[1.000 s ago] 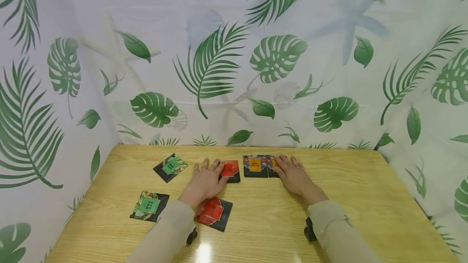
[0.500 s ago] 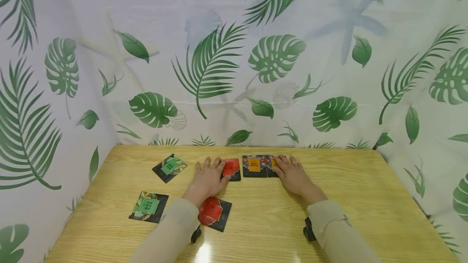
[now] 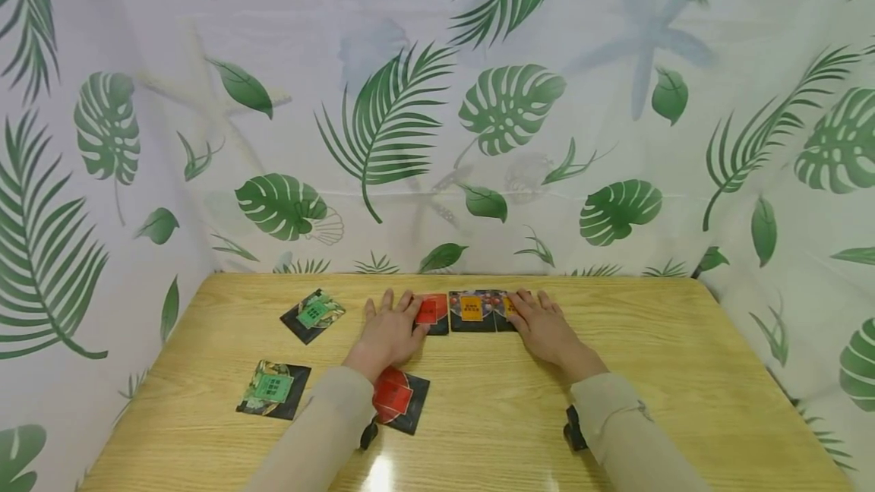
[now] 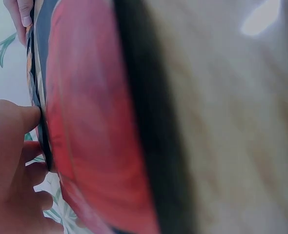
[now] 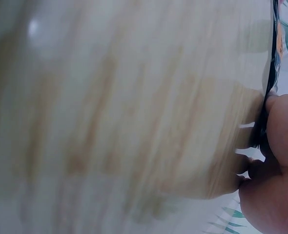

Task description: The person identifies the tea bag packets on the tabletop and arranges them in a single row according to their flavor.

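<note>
The left hand (image 3: 390, 331), fingers slightly apart, rests over the left side of the far red packet (image 3: 432, 313), just beside the left orange-labelled packet (image 3: 472, 310). Next in that row, the right orange-labelled packet (image 3: 505, 321) is partly hidden by the right hand (image 3: 543, 329), its fingers also parted. The left sleeve (image 3: 324, 416) blocks part of the near red packet (image 3: 403, 399). The far green packet (image 3: 312, 315) and near green packet (image 3: 275, 389) lie farther left on the table (image 3: 683, 378).

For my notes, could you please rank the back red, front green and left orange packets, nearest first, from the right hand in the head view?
1. Left orange packet: just left.
2. Back red packet: further left.
3. Front green packet: far left.
</note>
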Demonstrator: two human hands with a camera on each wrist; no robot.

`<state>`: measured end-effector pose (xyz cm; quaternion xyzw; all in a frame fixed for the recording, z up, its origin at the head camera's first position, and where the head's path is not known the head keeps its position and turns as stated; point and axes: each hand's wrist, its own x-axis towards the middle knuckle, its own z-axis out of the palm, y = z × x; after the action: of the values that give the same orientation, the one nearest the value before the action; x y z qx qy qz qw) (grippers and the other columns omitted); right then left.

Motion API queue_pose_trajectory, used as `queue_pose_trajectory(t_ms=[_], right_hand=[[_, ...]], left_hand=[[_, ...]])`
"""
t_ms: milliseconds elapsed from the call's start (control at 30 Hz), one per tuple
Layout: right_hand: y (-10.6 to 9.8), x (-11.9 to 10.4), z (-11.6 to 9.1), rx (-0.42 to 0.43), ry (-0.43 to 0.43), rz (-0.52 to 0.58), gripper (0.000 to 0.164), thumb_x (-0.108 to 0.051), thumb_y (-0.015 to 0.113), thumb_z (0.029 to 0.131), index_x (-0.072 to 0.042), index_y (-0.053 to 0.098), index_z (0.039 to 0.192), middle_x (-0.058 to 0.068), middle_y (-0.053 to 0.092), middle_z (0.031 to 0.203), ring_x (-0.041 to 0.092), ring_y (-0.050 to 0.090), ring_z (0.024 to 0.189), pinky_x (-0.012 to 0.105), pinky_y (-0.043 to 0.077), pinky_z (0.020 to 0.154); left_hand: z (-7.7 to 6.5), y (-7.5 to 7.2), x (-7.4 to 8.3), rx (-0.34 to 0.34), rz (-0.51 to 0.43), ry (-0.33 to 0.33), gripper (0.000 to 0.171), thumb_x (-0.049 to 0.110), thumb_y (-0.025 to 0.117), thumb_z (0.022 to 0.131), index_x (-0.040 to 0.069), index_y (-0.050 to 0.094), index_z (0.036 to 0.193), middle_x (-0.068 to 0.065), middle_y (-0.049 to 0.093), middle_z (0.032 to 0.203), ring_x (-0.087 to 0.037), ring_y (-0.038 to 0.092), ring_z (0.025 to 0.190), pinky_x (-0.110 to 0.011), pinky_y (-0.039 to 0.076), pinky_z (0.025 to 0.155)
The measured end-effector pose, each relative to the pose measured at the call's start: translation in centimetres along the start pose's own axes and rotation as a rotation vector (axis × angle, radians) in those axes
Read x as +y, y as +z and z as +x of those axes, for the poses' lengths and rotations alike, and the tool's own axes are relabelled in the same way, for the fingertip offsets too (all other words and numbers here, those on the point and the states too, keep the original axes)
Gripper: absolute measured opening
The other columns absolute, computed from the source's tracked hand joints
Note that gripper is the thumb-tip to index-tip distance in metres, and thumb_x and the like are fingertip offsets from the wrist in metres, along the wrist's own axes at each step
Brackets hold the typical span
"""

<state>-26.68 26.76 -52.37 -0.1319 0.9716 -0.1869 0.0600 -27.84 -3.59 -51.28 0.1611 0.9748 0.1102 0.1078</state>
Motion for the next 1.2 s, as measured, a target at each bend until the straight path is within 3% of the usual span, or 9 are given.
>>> queue_pose_trajectory(t_ms=[1200], right_hand=[[-0.2,-0.41,-0.03,-0.008,0.014,-0.02,0.055,-0.028,0.038,0.116,-0.003,0.033,0.165,0.027,0.027,0.17,0.06,0.015,0.156,0.075,0.015,0.124]], left_hand=[[0.48,-0.31,0.17,0.01,0.002,0.017,0.063,0.046,0.045,0.112,0.017,0.034,0.167,-0.008,0.028,0.175,-0.042,0.017,0.163,-0.071,0.014,0.128]])
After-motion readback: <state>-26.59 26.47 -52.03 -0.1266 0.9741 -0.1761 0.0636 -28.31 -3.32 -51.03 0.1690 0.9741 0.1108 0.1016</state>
